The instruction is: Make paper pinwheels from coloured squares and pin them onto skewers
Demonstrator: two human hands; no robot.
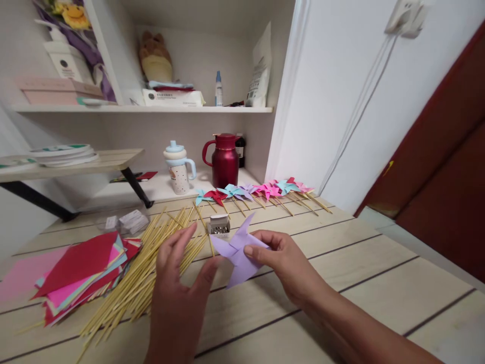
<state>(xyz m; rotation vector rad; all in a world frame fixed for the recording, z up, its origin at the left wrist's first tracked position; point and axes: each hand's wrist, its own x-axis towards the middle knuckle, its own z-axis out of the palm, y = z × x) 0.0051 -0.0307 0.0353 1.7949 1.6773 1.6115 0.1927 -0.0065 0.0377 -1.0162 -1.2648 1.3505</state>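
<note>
Right hand (282,258) pinches a folded lilac paper pinwheel (238,250) at its centre, thumb on top, fingers closed under the paper. Pinwheel is held just above the pale plank table (379,263), mid-scene, near side, one blade pointing up and far.

Left hand (178,275) is open, fingers spread and loose, clamped on nothing. It hovers over the near end of the bamboo skewers (147,273); its thumb tip sits just beside the pinwheel's lower left blade. Can't tell if the fingertips touch the sticks.

Skewers lie in a loose fan on the table, left of centre, running from near-left to far-right. Left of them and partly touching: a messy stack of coloured paper squares (81,273), red sheet on top, pink and blue edges showing.

Just beyond the pinwheel: a small open box of pins (219,225), metal heads visible. Far-left of that, a few small white folded packets (127,221).

Far edge of the table: a row of finished pinwheels on sticks (261,191), teal, red, blue, purple, pink, overlapping each other.

Behind, on the low white ledge: a dark red jug (224,159) and a cream cup with a blue lid and handle (178,169), standing upright, near each other. Shelf above holds a plush toy (154,55) and a small blue-capped bottle (219,88).
</note>
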